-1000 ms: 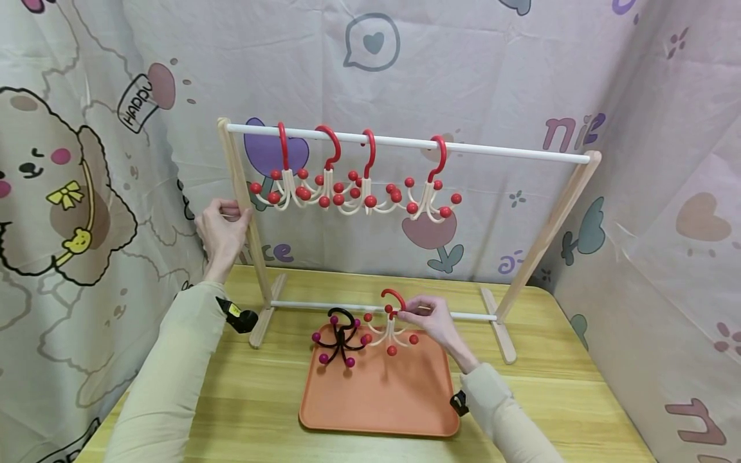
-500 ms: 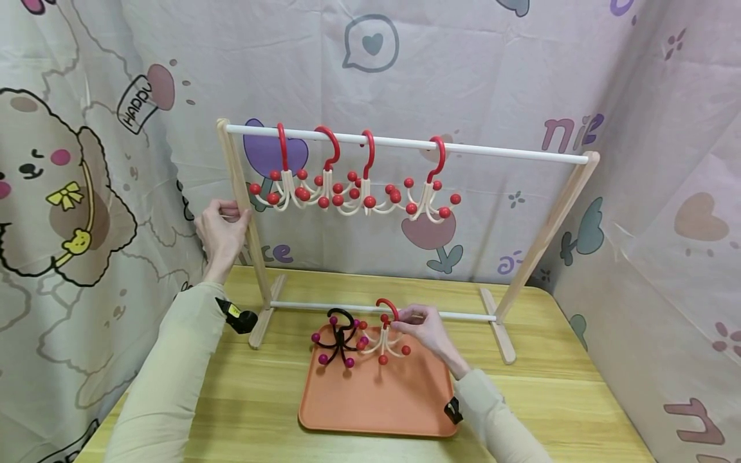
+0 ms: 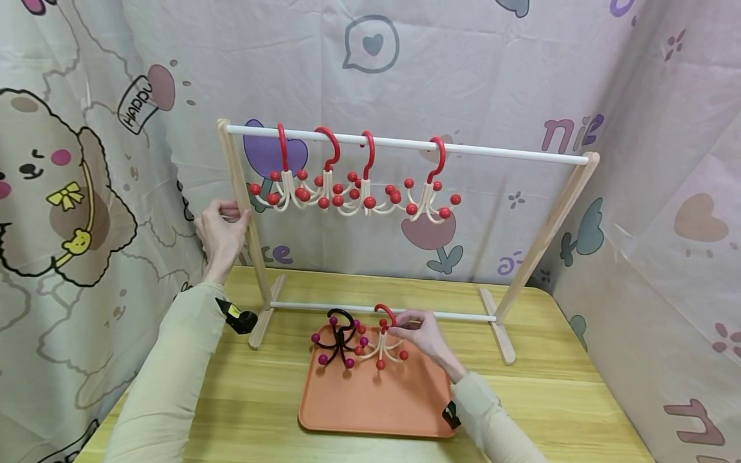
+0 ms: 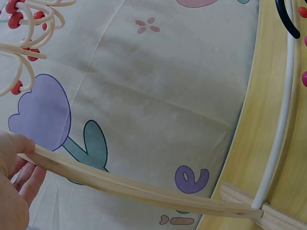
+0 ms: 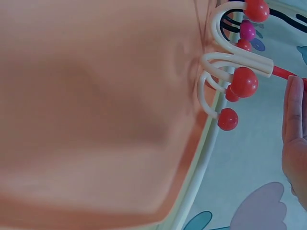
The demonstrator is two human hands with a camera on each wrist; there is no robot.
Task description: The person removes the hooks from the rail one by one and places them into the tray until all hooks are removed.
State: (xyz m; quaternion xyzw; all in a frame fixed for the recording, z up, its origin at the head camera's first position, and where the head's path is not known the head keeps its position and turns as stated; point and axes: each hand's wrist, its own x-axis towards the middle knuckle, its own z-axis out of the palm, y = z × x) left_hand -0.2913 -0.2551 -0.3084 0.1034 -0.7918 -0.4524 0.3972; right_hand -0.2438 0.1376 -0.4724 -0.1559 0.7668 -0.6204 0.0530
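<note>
My right hand [image 3: 425, 335] pinches the red hook of a cream multi-arm hook hanger [image 3: 381, 346] with red ball tips. The hanger stands upright, low over the back of an orange tray [image 3: 376, 408]. In the right wrist view its curved cream arms [image 5: 206, 93] show close to the tray surface. Just left of it on the tray is a black hook hanger [image 3: 339, 339] with magenta balls. My left hand [image 3: 222, 231] holds the left wooden post [image 3: 255, 247] of a rack, thumb on one side and fingers behind, as the left wrist view shows.
Several matching cream-and-red hangers [image 3: 366, 193] hang from the rack's white top rail [image 3: 515, 152]. A white lower bar [image 3: 463, 316] crosses behind the tray. The right post [image 3: 547, 241] leans outward over its wooden foot [image 3: 499, 328]. Printed curtains [image 3: 492, 77] surround the wooden table [image 3: 550, 386].
My right hand has lowered the cream hanger and brought it slightly left, towards the black one. My left hand stays on the post.
</note>
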